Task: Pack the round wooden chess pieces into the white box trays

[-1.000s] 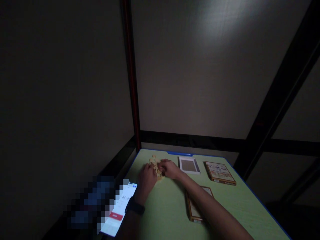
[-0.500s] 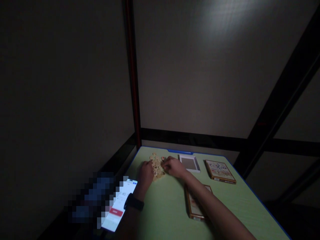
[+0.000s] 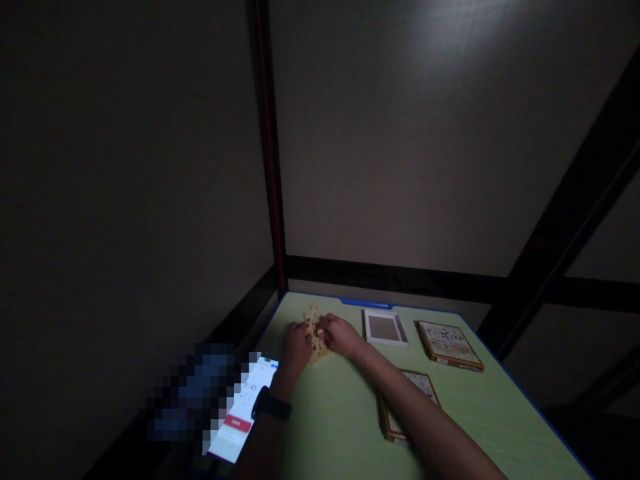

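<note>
Left of the white tray [image 3: 385,328], small, flat, roundish pieces [image 3: 315,349] of pale, wood-like material lie clustered on the green worktop [image 3: 345,413], some with dark marks too small to read. On their tray side, the right hand [image 3: 339,335] has bent fingers; opposite, the left hand [image 3: 299,343] curls in. I cannot tell whether either grips a piece. Right of the tray lies a box [image 3: 450,344], its lettering illegible; nearer than the tray, another box [image 3: 423,382] is partly hidden by the right forearm. Well left of the tray, a partly pixelated phone [image 3: 244,403] shows "45".
</note>
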`<state>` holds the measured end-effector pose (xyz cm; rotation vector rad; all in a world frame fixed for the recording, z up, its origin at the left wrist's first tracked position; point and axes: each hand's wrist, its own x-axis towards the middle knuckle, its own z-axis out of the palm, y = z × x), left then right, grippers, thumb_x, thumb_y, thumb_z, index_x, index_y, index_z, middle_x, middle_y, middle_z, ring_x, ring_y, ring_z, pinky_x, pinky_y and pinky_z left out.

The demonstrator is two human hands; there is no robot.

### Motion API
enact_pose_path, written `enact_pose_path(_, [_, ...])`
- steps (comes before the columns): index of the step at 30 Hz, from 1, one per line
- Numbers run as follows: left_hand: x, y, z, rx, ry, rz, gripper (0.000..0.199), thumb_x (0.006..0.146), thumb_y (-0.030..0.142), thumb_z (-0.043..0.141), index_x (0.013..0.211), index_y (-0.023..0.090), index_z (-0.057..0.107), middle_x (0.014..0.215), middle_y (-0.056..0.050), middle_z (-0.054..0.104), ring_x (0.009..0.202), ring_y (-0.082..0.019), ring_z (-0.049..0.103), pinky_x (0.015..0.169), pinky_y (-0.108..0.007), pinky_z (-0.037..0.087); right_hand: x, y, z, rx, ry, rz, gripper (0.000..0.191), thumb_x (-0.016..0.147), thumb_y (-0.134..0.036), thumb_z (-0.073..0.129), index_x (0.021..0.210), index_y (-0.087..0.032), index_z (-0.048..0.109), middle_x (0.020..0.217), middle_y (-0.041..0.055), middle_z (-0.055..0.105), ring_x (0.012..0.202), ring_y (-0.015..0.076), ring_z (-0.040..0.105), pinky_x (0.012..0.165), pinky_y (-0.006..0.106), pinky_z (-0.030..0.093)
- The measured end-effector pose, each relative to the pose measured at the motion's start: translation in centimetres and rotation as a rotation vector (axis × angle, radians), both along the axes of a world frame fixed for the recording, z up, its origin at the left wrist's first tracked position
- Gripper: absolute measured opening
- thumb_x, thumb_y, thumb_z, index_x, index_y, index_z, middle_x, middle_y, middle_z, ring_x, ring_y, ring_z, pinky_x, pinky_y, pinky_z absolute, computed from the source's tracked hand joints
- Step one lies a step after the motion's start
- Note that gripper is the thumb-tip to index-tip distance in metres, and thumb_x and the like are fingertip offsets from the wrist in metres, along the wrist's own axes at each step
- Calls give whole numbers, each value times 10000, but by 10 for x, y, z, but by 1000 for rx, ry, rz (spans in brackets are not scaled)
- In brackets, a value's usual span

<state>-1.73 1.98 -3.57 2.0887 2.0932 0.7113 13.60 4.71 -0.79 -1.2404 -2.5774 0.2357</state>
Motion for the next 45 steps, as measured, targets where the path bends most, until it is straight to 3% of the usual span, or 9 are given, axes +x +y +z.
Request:
enact_pose_path(8, [0, 1, 5, 25, -50, -2, 306, 931, 154, 475, 1166, 141, 671, 1083, -127, 671, 1011, -199, 628, 924, -288, 450, 30, -17, 0, 31, -16, -92, 233, 852, -123, 520, 969, -185, 712, 979, 94, 737, 954, 214, 665, 827, 266, 448])
enact_pose_path(12, [-3, -3, 13, 61, -21, 81, 285, 952, 199, 438, 1096, 162, 682, 1053, -115, 662, 972, -200, 632, 867, -286, 459, 35, -29, -5, 63, -104, -4, 304, 803, -34, 477, 933, -181, 710, 988, 93, 738, 949, 198, 668, 838, 254, 448])
enact_pose_path(17, [-10, -11, 22, -33, 147, 201, 282, 953, 153, 399, 1063, 131, 658, 1039, -138, 653, 947, -225, 656, 769, -293, 472, 35, -33, -2, 63, -154, 27, 296, 769, -14, 489, 895, -166, 710, 983, 96, 734, 942, 206, 666, 841, 266, 462])
enact_pose_path(25, [-14, -15, 27, -140, 198, 220, 273, 952, 169, 406, 1042, 131, 661, 1032, -155, 672, 967, -242, 672, 732, -288, 475, -1, -46, -2, 114, 87, 140, 356, 905, -298, 612, 1250, -220, 649, 1237, 105, 644, 1131, 244, 576, 992, 356, 432])
enact_pose_path(28, [-14, -13, 25, -164, 157, 180, 273, 964, 202, 408, 1016, 144, 670, 1029, -131, 684, 952, -213, 672, 730, -271, 460, -14, -49, -10, 139, 53, 167, 313, 873, -349, 667, 1152, -208, 687, 1163, 118, 639, 1111, 270, 551, 977, 386, 433])
enact_pose_path(31, [-13, -10, 21, -161, 126, 146, 256, 962, 213, 429, 1006, 154, 674, 1048, -120, 688, 956, -201, 665, 731, -263, 446, -19, -46, -17, 148, 27, 168, 156, 887, -254, 631, 1007, -188, 707, 1043, 105, 662, 1061, 256, 551, 950, 369, 438])
enact_pose_path(35, [-11, -6, 13, -125, 104, 107, 255, 965, 231, 438, 994, 162, 681, 1023, -117, 687, 956, -202, 656, 753, -266, 442, -19, -42, -16, 135, 60, 165, 161, 916, -182, 570, 1016, -171, 695, 1032, 104, 685, 1036, 237, 565, 946, 344, 432])
enact_pose_path(40, [-11, -5, 14, -104, 78, 94, 260, 962, 183, 434, 1008, 149, 688, 1050, -127, 679, 985, -207, 646, 806, -270, 443, -6, -48, -4, 79, 199, 40, 134, 886, -127, 575, 990, -154, 656, 988, 99, 690, 977, 226, 592, 892, 323, 445])
enact_pose_path(45, [-11, -7, 21, -92, 50, 98, 269, 944, 102, 428, 1030, 124, 681, 1076, -147, 673, 1011, -208, 641, 843, -269, 446, 15, -69, -4, -24, 158, 110, 158, 767, -53, 615, 859, -181, 626, 923, 57, 673, 921, 210, 613, 840, 289, 457])
